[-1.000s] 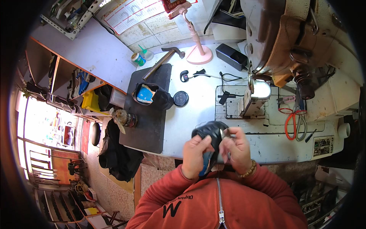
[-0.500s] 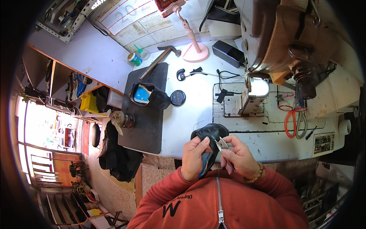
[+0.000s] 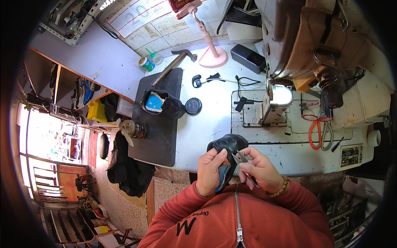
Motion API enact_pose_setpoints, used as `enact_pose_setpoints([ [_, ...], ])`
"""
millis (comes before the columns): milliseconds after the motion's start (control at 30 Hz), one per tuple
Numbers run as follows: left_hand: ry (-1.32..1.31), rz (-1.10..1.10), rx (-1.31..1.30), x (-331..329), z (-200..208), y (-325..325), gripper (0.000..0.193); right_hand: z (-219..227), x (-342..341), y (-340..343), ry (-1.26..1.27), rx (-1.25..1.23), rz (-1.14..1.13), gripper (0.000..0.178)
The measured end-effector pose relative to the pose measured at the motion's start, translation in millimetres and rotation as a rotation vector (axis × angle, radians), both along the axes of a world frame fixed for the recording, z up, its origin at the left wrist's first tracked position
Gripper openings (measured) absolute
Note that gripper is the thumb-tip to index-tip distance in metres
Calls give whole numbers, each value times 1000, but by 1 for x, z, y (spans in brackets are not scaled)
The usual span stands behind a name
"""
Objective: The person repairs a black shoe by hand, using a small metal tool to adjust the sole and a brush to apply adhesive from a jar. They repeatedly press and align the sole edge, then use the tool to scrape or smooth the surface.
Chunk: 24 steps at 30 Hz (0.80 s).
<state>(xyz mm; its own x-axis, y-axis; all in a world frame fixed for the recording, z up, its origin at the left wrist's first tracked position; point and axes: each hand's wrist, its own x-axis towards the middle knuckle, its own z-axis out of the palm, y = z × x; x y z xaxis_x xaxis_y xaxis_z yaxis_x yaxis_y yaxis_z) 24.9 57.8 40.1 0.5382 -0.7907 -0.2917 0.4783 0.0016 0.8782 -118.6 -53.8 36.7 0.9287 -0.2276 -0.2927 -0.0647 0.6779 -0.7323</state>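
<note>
A black leather shoe [image 3: 231,142] with a blue lining is held close to my body at the table's front edge. My left hand [image 3: 211,169] is closed on its left side, thumb pressed on the upper rim. Small silver thread snips [image 3: 239,158] sit in my right hand [image 3: 262,169], their pointed blades parted and close against the shoe's edge. Some fingers of both hands are hidden behind the shoe and snips.
A sewing machine [image 3: 275,105] stands at the right, beside orange-handled scissors [image 3: 316,132]. Leftward, a dark mat [image 3: 159,144] bears another black shoe [image 3: 171,106], a hammer [image 3: 168,69] and a glue jar [image 3: 134,129]. A round black lid [image 3: 193,106] and a pink stand [image 3: 212,57] lie beyond.
The snips and my right hand have shifted very slightly at the shoe's edge. My left hand keeps its hold, and the rest stays in place.
</note>
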Motion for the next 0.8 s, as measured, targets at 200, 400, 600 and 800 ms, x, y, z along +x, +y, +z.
enact_pose_setpoints([
  [200, 0, -1, -13, -1, -1, 1, 21, 3, 0, -2, 20, 5, 17, 18],
  [400, 4, -22, -4, 0, 3, -1, 22, 7, 0, -4, 33, 8, 28, 18],
  [600, -16, 50, 39, -7, 7, -4, 17, 4, 0, -5, 23, 17, 18, 19],
  [800, -28, -20, 6, 2, -3, 0, 20, -9, 2, 24, 40, -751, -290, 23],
])
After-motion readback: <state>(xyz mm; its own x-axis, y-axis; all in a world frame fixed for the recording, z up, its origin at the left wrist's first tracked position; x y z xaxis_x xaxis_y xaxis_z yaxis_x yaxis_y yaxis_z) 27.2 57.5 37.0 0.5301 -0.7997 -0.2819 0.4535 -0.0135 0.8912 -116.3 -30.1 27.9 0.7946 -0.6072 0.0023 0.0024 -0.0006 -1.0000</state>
